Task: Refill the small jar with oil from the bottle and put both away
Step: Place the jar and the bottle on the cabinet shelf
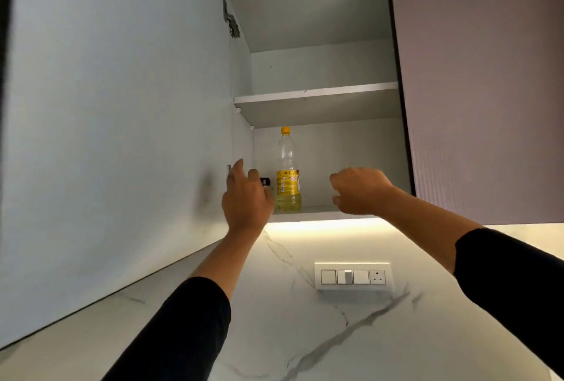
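The oil bottle (288,179) is standing capped on the cupboard's bottom shelf (317,212). The small jar (265,181) is sitting just beside it, half hidden behind the left hand (245,200), whose fingers (238,167) are reaching up, loosely apart. The right hand (360,191) is hovering empty, loosely curled. Whether the refill is done, I cannot tell.

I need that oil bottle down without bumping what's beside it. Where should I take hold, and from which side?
Wrap the right hand round the labelled middle of the bottle, coming from the front right. It stands upright near the front edge of the shelf with free space to its right; the small jar and the left hand crowd its left.
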